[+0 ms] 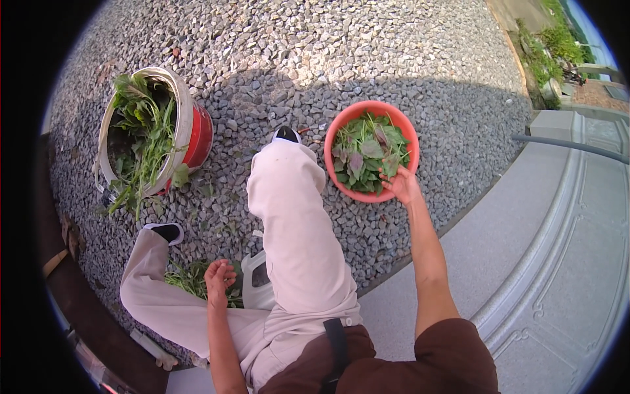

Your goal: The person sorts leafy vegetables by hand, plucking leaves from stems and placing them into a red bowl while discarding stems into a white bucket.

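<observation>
A coral-red plastic basin point(415, 147) stands on the gravel and holds a pile of picked leafy greens point(366, 152), some with purplish undersides. My right hand point(404, 186) is at the basin's near right edge, with a green leaf point(392, 165) between its thumb and fingers. Above a heap of leafy stems point(189, 280) on the ground, my left hand point(220, 281) hovers with loosely curled, parted fingers and nothing visible in it. A red and white bucket point(199, 138), tilted in view at the left, is stuffed with long-stemmed greens point(147, 128) that spill over its rim.
Crushed gravel point(295, 44) covers the ground. On the right runs a grey stone ledge point(487, 236) beside a moulded wall panel, with a dark hose point(566, 144) across it. A pale plastic stool point(256, 285) is partly under my raised leg. A brown beam-like edge curves along the left.
</observation>
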`<state>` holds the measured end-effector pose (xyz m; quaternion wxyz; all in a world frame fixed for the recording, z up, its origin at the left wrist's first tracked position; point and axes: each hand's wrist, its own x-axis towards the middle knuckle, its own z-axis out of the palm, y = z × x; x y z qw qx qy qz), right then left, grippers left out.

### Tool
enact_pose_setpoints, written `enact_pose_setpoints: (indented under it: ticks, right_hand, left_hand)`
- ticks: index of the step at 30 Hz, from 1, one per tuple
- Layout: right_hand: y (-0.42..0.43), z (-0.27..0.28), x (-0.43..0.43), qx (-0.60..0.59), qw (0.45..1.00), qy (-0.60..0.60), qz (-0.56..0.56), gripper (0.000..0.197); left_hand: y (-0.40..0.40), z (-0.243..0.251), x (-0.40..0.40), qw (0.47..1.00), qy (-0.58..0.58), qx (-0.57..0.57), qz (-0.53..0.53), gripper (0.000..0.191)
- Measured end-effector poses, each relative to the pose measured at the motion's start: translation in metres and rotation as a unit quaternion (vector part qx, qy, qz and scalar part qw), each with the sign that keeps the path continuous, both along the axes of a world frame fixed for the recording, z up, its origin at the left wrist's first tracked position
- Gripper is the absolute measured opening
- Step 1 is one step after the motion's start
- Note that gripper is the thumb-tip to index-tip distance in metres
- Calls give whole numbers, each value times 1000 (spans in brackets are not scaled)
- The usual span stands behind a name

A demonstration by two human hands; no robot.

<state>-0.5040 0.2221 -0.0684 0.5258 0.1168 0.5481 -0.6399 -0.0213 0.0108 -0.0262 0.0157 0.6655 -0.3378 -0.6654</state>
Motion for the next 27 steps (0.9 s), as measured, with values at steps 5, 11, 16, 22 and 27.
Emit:
enact_pose_setpoints:
  ticks: [5, 11, 16, 22, 27]
  right_hand:
    - [-8, 11, 1, -19, 999, -8, -34, 21]
    - [-88, 120, 43, -124, 983, 132, 10, 21]
    - [-155, 210, 148, -149, 954, 196, 172, 22]
    - [-195, 196, 298, -248, 712, 490, 437, 33]
    - [-204, 210, 326, -208, 740, 444, 461, 39]
  left_hand:
    - [4, -2, 0, 1000, 14, -22, 8, 17]
    - [-6, 20, -19, 986, 81, -129, 72, 24]
    - [-15, 95, -65, 942, 262, -209, 24, 44]
    - [-1, 156, -71, 903, 306, -283, 105, 40]
    - [-24, 167, 47, 807, 243, -365, 395, 21]
